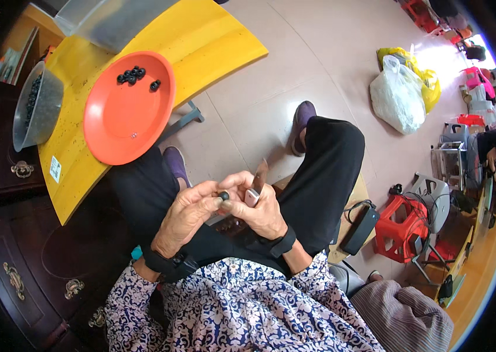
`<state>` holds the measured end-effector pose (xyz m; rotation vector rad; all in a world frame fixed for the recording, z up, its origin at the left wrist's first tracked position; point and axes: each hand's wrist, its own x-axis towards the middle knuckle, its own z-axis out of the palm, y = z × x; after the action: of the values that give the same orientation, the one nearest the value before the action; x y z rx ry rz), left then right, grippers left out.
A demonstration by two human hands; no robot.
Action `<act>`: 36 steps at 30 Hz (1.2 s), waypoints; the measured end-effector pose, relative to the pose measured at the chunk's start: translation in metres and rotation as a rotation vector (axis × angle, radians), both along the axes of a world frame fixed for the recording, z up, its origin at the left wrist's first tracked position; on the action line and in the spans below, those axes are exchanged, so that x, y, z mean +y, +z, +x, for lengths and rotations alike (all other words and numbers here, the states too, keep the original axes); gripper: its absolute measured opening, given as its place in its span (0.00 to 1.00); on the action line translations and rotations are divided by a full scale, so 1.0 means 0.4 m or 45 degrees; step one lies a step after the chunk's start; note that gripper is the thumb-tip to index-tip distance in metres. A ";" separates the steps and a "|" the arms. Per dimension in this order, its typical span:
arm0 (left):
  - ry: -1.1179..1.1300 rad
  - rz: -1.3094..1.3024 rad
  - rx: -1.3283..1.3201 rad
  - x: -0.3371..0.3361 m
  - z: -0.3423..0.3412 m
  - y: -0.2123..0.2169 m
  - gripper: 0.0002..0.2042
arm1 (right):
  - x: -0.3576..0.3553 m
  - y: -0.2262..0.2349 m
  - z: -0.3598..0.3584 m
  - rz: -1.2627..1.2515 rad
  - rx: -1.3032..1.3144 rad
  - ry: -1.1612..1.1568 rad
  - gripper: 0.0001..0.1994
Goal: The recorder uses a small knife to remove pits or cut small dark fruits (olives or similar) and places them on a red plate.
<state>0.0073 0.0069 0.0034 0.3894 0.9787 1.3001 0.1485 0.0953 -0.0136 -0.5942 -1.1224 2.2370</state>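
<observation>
My left hand [192,212] pinches a small dark round piece [223,195] between thumb and fingertips, above my lap. Close against it, my right hand [259,212] is closed around a small knife with a pale handle [252,198]; its pointed blade [261,173] sticks up past the fingers. The right thumb and a fingertip also come up to the dark piece; whether they touch it is hard to tell. To the left, several black round pieces [131,75] lie in an orange plate [120,126], with one black piece [154,85] apart from the cluster.
The plate rests on a yellow tabletop [212,44]. A clear tub of small dark pieces [54,105] stands at its left end, a translucent bin [107,23] at the back. Right of my legs are a black box [360,229], a red stool [399,230] and filled plastic bags [397,97].
</observation>
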 end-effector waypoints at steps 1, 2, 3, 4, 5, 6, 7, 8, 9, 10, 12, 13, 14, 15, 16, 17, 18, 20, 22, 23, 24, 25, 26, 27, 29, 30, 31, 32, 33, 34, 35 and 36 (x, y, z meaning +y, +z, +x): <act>0.014 0.009 0.015 -0.001 0.000 0.001 0.11 | 0.010 0.003 0.008 0.156 -0.154 0.053 0.09; -0.010 -0.013 0.012 -0.003 0.000 -0.001 0.11 | 0.013 0.008 0.008 0.317 -0.304 0.105 0.10; -0.032 -0.034 0.012 -0.006 -0.003 -0.002 0.11 | 0.001 -0.008 0.002 0.109 -0.188 0.086 0.07; -0.052 -0.009 -0.014 -0.008 -0.004 -0.011 0.11 | -0.004 -0.007 0.001 0.125 -0.171 0.104 0.07; -0.077 -0.015 0.050 -0.012 -0.006 -0.014 0.10 | -0.004 -0.003 0.002 0.108 -0.153 0.121 0.07; -0.099 -0.023 0.116 -0.015 -0.009 -0.010 0.10 | -0.001 0.001 0.001 0.092 -0.133 0.141 0.07; -0.139 -0.049 0.230 -0.014 -0.008 0.001 0.10 | 0.005 0.004 0.004 0.123 -0.203 0.191 0.07; -0.187 -0.049 0.378 -0.020 -0.011 0.005 0.10 | 0.005 0.007 0.003 0.052 -0.242 0.188 0.07; -0.219 -0.067 0.447 -0.034 -0.012 0.013 0.10 | 0.000 -0.011 0.003 -0.021 -0.306 0.143 0.06; -0.248 -0.085 0.526 -0.044 -0.017 0.028 0.10 | -0.005 -0.040 -0.001 -0.089 -0.361 0.098 0.06; -0.293 -0.110 0.763 -0.045 -0.037 0.099 0.10 | -0.008 -0.115 -0.001 -0.006 -0.577 -0.126 0.06; -0.187 -0.113 0.862 -0.065 -0.067 0.134 0.09 | -0.008 -0.110 -0.002 -0.195 -0.560 -0.091 0.06; -0.083 -0.110 0.947 -0.086 -0.099 0.163 0.09 | -0.011 -0.112 -0.003 -0.184 -0.586 -0.081 0.08; 0.084 -0.125 1.006 -0.097 -0.142 0.202 0.09 | -0.010 -0.105 0.002 -0.195 -0.580 -0.073 0.08; 0.255 -0.138 1.058 -0.102 -0.201 0.240 0.09 | -0.009 -0.091 0.005 -0.204 -0.576 -0.063 0.08; 0.452 -0.077 1.134 -0.114 -0.274 0.249 0.09 | -0.010 -0.082 0.005 -0.182 -0.580 -0.060 0.09; 0.646 -0.010 1.204 -0.124 -0.353 0.260 0.09 | -0.010 -0.079 0.010 -0.160 -0.584 -0.062 0.09; 0.728 -0.017 1.657 -0.123 -0.517 0.335 0.11 | -0.009 -0.106 0.014 -0.115 -0.577 -0.059 0.09; 0.853 -0.146 1.731 -0.151 -0.713 0.375 0.13 | -0.017 -0.110 0.012 -0.160 -0.501 -0.007 0.10; 0.902 -0.216 1.785 -0.164 -0.774 0.399 0.13 | -0.020 -0.118 0.009 -0.189 -0.475 0.008 0.09; 0.945 -0.282 1.838 -0.159 -0.806 0.413 0.14 | -0.022 -0.118 0.005 -0.185 -0.479 -0.009 0.09; 0.970 -0.392 2.003 -0.126 -0.791 0.420 0.14 | -0.021 -0.119 0.005 -0.168 -0.508 -0.024 0.09; 0.993 -0.507 2.176 -0.093 -0.761 0.436 0.14 | -0.020 -0.121 0.004 -0.157 -0.531 -0.033 0.09; 0.952 -0.357 2.151 -0.062 -0.727 0.429 0.13 | -0.017 -0.124 0.003 -0.196 -0.488 -0.038 0.08; 0.653 0.065 2.178 -0.015 -0.673 0.380 0.08 | -0.020 -0.137 -0.005 -0.155 -0.487 -0.034 0.08; 0.532 -0.051 2.070 0.051 -0.590 0.365 0.07 | -0.017 -0.147 0.002 -0.116 -0.506 -0.042 0.08; 0.381 0.101 2.087 0.092 -0.530 0.345 0.07 | -0.017 -0.148 0.003 -0.122 -0.483 -0.032 0.08; 0.280 0.184 2.024 0.135 -0.474 0.318 0.06 | -0.015 -0.143 0.004 -0.131 -0.485 -0.037 0.08; 0.180 0.260 1.965 0.166 -0.432 0.296 0.06 | -0.018 -0.132 0.003 -0.130 -0.469 -0.031 0.08; 0.162 0.267 1.959 0.200 -0.408 0.270 0.06 | -0.015 -0.126 0.005 -0.127 -0.462 -0.040 0.08; 0.045 0.323 2.158 0.227 -0.389 0.251 0.06 | -0.013 -0.122 0.004 -0.138 -0.459 -0.051 0.08; -0.077 0.384 2.353 0.245 -0.380 0.234 0.06 | -0.011 -0.120 0.004 -0.139 -0.444 -0.065 0.08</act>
<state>-0.1446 0.1049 0.0971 2.0136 2.1708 0.7430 0.1502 0.0909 -0.0615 -1.0789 -1.1373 2.2149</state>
